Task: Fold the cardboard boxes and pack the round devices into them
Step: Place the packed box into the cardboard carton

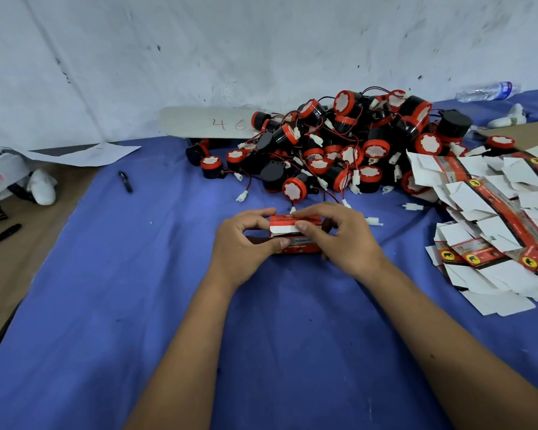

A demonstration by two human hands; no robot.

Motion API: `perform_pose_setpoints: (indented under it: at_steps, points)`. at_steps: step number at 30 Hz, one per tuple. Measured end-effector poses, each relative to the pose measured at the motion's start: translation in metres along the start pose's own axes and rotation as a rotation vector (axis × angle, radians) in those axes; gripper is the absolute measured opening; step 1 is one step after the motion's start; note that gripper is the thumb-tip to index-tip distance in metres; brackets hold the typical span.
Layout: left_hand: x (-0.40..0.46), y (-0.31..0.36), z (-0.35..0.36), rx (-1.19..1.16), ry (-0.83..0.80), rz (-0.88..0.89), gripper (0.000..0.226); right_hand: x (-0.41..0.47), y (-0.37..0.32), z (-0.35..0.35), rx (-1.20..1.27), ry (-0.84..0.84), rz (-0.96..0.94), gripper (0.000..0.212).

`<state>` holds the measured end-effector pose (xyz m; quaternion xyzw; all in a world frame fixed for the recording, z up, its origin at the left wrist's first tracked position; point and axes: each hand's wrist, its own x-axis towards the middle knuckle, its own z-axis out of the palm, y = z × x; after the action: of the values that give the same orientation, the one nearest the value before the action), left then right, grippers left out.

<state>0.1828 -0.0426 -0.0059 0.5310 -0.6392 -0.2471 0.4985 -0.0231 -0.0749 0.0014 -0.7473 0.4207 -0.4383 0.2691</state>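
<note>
Both hands meet on one small red box (295,235) that sits on the blue cloth (137,305), just in front of the heap of round devices (348,144). The left hand (246,243) is clamped on the box's left end, with its thumb low along the front face and its fingers curled over the top edge. The right hand (342,237) grips the right end, with its thumb pressing on a white flap (284,228) that stands partly open at the top of the box and its fingers reaching over the far edge. Whether a device is already inside the box cannot be told. The heap is a tangle of black bodies with red rims and white faces, trailing thin wires with white plugs, and a few of those plugs lie loose on the cloth between the heap and the box. To the right of the heap and touching it lies a spread pile of flat, unfolded boxes (491,218), white inside with red and black print. Behind the heap, leaning on the wall, is a pale card (208,122) with "46" written in red. A clear plastic bottle (486,90) lies on its side behind and to the right of the heap. A black pen (125,181) lies on the cloth well to the left of the heap.
</note>
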Motion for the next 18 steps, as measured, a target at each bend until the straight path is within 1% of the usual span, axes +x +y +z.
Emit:
perform_pose_setpoints:
  at_steps: [2, 5, 8, 11, 13, 15, 18]
  points:
    - [-0.001, 0.000, 0.000, -0.019, 0.000, -0.003, 0.021, 0.000, 0.001, 0.001, -0.008, 0.009, -0.013, 0.018]
    - [-0.001, -0.002, 0.001, -0.084, 0.020, -0.025, 0.012, 0.001, 0.003, 0.002, -0.005, 0.019, -0.011, 0.021]
    - [0.000, -0.004, 0.002, -0.142, 0.037, -0.038, 0.019, 0.001, 0.004, 0.001, 0.017, -0.004, 0.010, 0.023]
    - [-0.001, -0.003, 0.001, -0.134, 0.002, 0.003, 0.026, 0.002, 0.005, -0.004, 0.051, -0.064, 0.035, 0.022]
    - [0.000, -0.004, 0.001, -0.106, -0.021, 0.017, 0.022, 0.003, 0.006, -0.008, 0.060, -0.124, 0.038, 0.022]
    - [0.001, -0.006, 0.001, -0.126, -0.021, 0.007, 0.019, 0.002, 0.007, -0.012, 0.087, -0.170, 0.048, 0.023]
    - [0.001, -0.005, 0.002, -0.192, -0.040, -0.005, 0.018, 0.001, 0.007, -0.012, 0.109, -0.141, 0.049, 0.021]
